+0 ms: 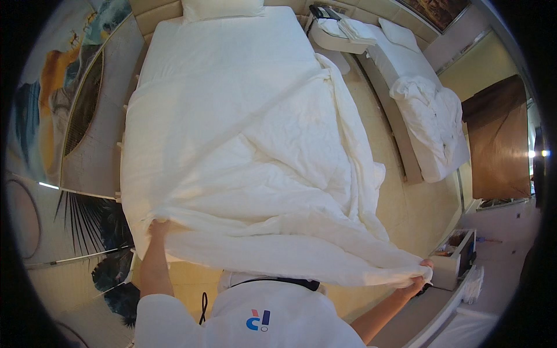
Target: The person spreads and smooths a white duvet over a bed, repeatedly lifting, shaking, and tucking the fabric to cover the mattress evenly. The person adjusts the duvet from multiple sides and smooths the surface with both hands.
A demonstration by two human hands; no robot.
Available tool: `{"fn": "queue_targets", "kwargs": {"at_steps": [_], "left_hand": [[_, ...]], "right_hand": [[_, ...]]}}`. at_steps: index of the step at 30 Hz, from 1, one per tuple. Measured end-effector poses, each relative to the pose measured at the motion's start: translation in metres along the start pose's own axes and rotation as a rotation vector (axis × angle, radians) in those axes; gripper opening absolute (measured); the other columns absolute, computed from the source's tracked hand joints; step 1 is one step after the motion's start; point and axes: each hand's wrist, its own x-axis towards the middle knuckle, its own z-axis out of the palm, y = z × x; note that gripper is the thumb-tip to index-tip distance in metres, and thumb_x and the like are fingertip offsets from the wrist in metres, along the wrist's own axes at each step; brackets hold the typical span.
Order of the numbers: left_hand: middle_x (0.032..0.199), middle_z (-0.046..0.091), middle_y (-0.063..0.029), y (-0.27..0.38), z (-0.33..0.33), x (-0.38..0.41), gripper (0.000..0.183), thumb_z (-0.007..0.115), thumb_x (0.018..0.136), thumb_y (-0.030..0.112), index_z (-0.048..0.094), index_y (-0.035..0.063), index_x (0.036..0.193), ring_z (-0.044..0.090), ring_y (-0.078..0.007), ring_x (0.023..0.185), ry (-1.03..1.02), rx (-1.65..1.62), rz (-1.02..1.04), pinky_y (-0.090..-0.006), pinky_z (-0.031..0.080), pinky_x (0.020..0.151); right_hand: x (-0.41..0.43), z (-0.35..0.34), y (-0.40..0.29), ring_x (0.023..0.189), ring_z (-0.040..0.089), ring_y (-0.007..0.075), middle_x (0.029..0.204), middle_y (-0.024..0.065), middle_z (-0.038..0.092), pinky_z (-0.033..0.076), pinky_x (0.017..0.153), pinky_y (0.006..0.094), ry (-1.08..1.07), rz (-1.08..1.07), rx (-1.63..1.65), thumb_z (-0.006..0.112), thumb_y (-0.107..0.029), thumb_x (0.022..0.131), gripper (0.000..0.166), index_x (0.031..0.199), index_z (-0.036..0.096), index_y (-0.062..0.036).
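A white duvet (296, 182) lies rumpled over the lower and right part of a large bed, whose upper part shows a smooth white sheet (217, 56). At the bed's lower left, my left hand (159, 227) grips the duvet's edge; its fingers are partly hidden in the cloth. Far out to the right, my right hand (420, 276) is closed on a corner of the same duvet, held beyond the bed. Between both hands the duvet's edge hangs in a long band in front of my body. A white pillow (224, 8) rests at the bed's head.
To the right stands a narrow bed with a bunched white cover (431, 122) and a pillow (398, 35). A nightstand (335, 42) with a telephone and folded white cloths is between the beds. An open-topped box (448, 263) is near my right hand. Tiled floor (391, 191) separates the beds.
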Motion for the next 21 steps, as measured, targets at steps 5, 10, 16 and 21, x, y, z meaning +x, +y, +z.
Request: {"fn": "queue_targets", "kwargs": {"at_steps": [5,10,16,21], "left_hand": [[0.119,0.045,-0.0246,0.054,0.093,-0.027,0.095,0.066,0.071,0.032,0.004,0.0084,0.138,0.05,-0.0345,0.102,-0.322,-0.727,0.155,-0.0405,0.044,0.08],[0.1,0.058,-0.0175,0.115,0.1,-0.096,0.062,0.064,0.068,0.022,0.042,0.0107,0.125,0.058,-0.0262,0.083,-0.658,-0.66,0.248,-0.0326,0.049,0.064],[0.107,0.056,-0.0192,0.089,0.148,-0.067,0.049,0.06,0.067,0.015,0.053,0.0096,0.115,0.057,-0.0277,0.093,-0.444,-0.616,0.332,-0.0347,0.047,0.077],[0.104,0.057,-0.0196,0.094,0.149,-0.083,0.046,0.059,0.069,0.013,0.053,0.0082,0.114,0.054,-0.0296,0.098,-0.359,-0.268,0.579,-0.0367,0.045,0.081]], "right_hand": [[-0.007,-0.002,0.003,0.077,0.044,0.0142,0.083,0.0015,0.038,0.038,0.069,0.0267,-0.165,-0.036,-0.144,0.059,-0.041,0.062,0.047,0.089,0.043,-0.0064],[-0.037,0.01,-0.013,0.079,0.044,0.0144,0.091,0.0022,0.038,0.037,0.071,0.0256,-0.071,-0.032,-0.091,0.054,-0.035,0.062,0.047,0.094,0.043,-0.0033],[-0.076,-0.016,-0.017,0.088,0.041,0.0154,0.098,0.005,0.039,0.035,0.078,0.0263,-0.003,-0.045,-0.077,0.047,-0.036,0.066,0.046,0.096,0.045,-0.0025],[-0.125,-0.028,-0.048,0.095,0.043,0.0184,0.104,0.0077,0.042,0.036,0.081,0.0302,0.034,-0.241,-0.267,0.042,-0.024,0.077,0.027,0.091,0.05,-0.0029]]}}
